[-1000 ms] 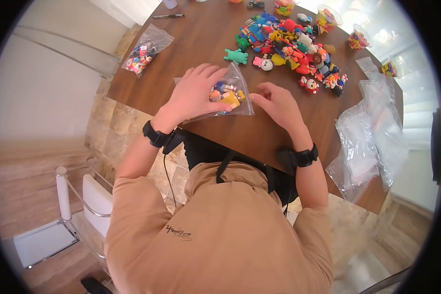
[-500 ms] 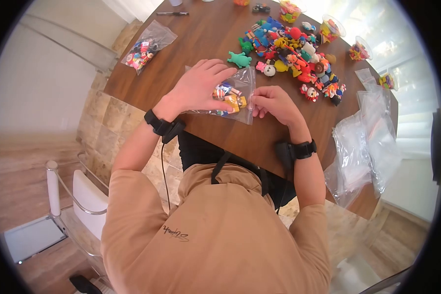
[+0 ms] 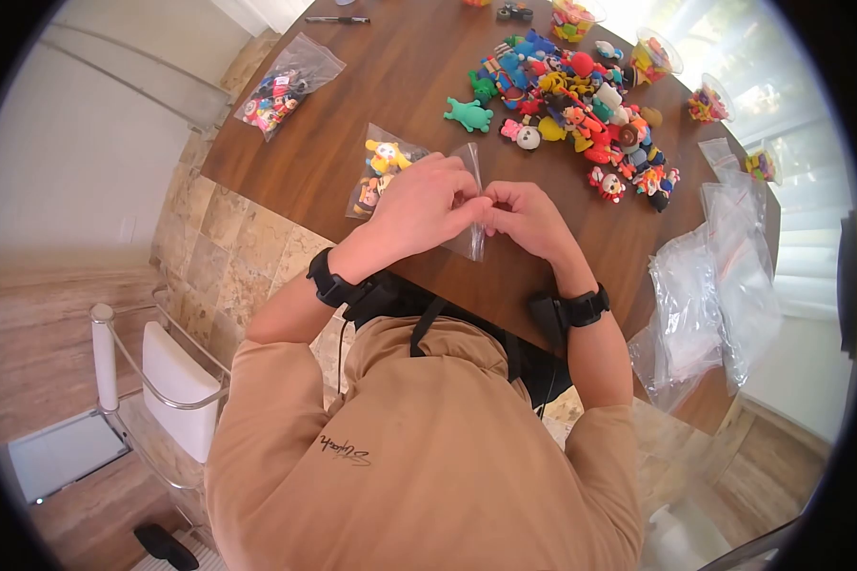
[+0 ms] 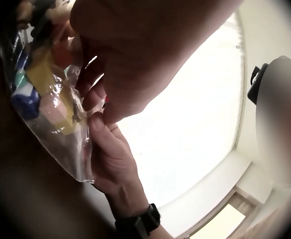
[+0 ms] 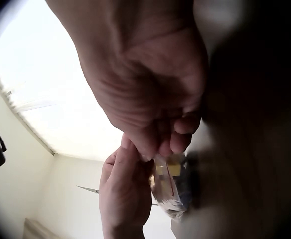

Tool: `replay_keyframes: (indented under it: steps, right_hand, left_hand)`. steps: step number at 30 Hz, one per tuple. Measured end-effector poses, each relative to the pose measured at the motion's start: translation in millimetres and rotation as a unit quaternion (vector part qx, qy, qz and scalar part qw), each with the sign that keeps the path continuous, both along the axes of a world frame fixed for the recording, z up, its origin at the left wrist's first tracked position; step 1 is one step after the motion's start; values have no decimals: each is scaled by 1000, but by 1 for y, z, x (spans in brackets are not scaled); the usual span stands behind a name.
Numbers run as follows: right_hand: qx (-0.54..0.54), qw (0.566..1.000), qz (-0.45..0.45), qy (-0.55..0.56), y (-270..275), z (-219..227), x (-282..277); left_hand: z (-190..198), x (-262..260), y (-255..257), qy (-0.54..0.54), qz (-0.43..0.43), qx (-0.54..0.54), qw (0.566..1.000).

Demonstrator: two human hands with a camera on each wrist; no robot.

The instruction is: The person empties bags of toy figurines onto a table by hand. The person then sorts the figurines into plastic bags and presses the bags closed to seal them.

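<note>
A clear zip bag (image 3: 468, 249) of small toy figures lies at the table's near edge. Yellow and brown figures (image 3: 387, 157) show through its left part. My left hand (image 3: 427, 205) reaches over the bag and pinches its right edge, covering the middle. My right hand (image 3: 527, 221) pinches the same edge, its thumb and fingertips meeting those of the left. The left wrist view shows the bulging bag (image 4: 68, 152) beside both hands, with yellow, blue and white pieces inside. In the right wrist view a red line runs along the bag (image 5: 171, 191) below my fingers.
A big pile of colourful toy figures (image 3: 581, 105) lies beyond the hands, a green figure (image 3: 468, 115) at its left. Another filled bag (image 3: 286, 90) is at the left, a pen (image 3: 338, 20) behind it. Empty plastic bags (image 3: 690, 305) lie right. Cups of colourful pieces (image 3: 653, 59) line the far edge.
My left hand has moved right from lying across the bag to pinching its edge, uncovering the yellow figures. My right hand has come in from beside the bag to grip that edge.
</note>
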State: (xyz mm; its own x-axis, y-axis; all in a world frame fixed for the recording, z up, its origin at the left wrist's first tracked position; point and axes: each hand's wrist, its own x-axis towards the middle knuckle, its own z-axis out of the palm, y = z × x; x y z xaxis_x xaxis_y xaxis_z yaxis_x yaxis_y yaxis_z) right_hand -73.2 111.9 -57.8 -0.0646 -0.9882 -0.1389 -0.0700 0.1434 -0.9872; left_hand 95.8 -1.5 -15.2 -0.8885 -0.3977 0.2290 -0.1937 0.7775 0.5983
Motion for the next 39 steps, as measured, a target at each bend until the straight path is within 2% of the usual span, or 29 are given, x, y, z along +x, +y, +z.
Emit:
replay_keyframes:
  steps: [4,6,8,10,12,13,14,15,17,19,21,22,24,25,26,28,29,30,32,33,36,37,38,39]
  right_hand:
    - [3,999,40,-34,0,0,-2]
    - [6,998,43,-40,1,2,-3]
    - [-22,995,33,-95,1,4,-5]
    - [-36,994,13,-105,1,2,-5]
    - [-50,992,-7,-116,1,-2,-7]
    - [-37,998,-50,-29,0,-5,-12]
    - [-23,994,-93,57,0,-5,-14]
    - [-24,994,-95,56,1,-3,-16]
    - [-11,972,-161,172,2,5,-17]
    - [-21,967,-170,189,2,2,-17]
    - [-32,962,-179,205,2,-2,-19]
    - [-43,964,-204,166,2,-3,-19]
    - [-56,965,-228,119,3,-3,-17]
    - [-79,962,-246,94,4,5,-15]
    - [-104,957,-262,70,5,11,-15]
    - [-122,960,-241,77,7,15,-13]
    - [-80,969,-195,128,8,16,-13]
    - [-36,972,-146,179,8,16,-12]
    - [-55,973,-146,167,5,11,-6]
    - [-75,973,-148,158,4,7,-3]
    - [-125,966,-170,150,3,-3,-9]
    - [-108,970,-161,145,4,-4,-14]
    - [-109,967,-172,151,4,-6,-15]
    - [-104,978,-177,24,3,-7,-15]
  left_hand:
    - [2,-1,-3,-5,-20,20,1000]
    - [4,1,-6,11,-34,98,995]
    - [5,2,-5,16,-26,92,995]
    - [8,3,-5,21,-17,88,996]
    - [13,6,-8,34,21,38,998]
    - [20,10,-11,35,21,38,998]
    - [31,15,-16,42,58,19,997]
    - [40,19,-19,49,95,1,994]
    - [51,26,-23,37,100,-11,994]
    - [51,30,-25,24,110,-24,993]
    - [40,29,-27,70,28,115,991]
    - [35,30,-29,68,29,114,991]
    - [26,35,-40,203,163,242,935]
    - [17,44,-51,183,215,208,937]
    - [6,53,-55,182,216,203,937]
    - [-11,64,-58,25,315,95,944]
    - [-17,68,-53,-31,304,106,946]
    - [-22,69,-49,-32,305,106,946]
    - [-20,58,-34,-51,247,101,962]
    - [-14,53,-32,-49,229,167,958]
    - [-13,42,-31,-71,194,216,954]
    - [-16,39,-28,-45,191,263,945]
    - [-25,36,-24,-43,179,261,948]
    - [-35,34,-21,65,156,319,933]
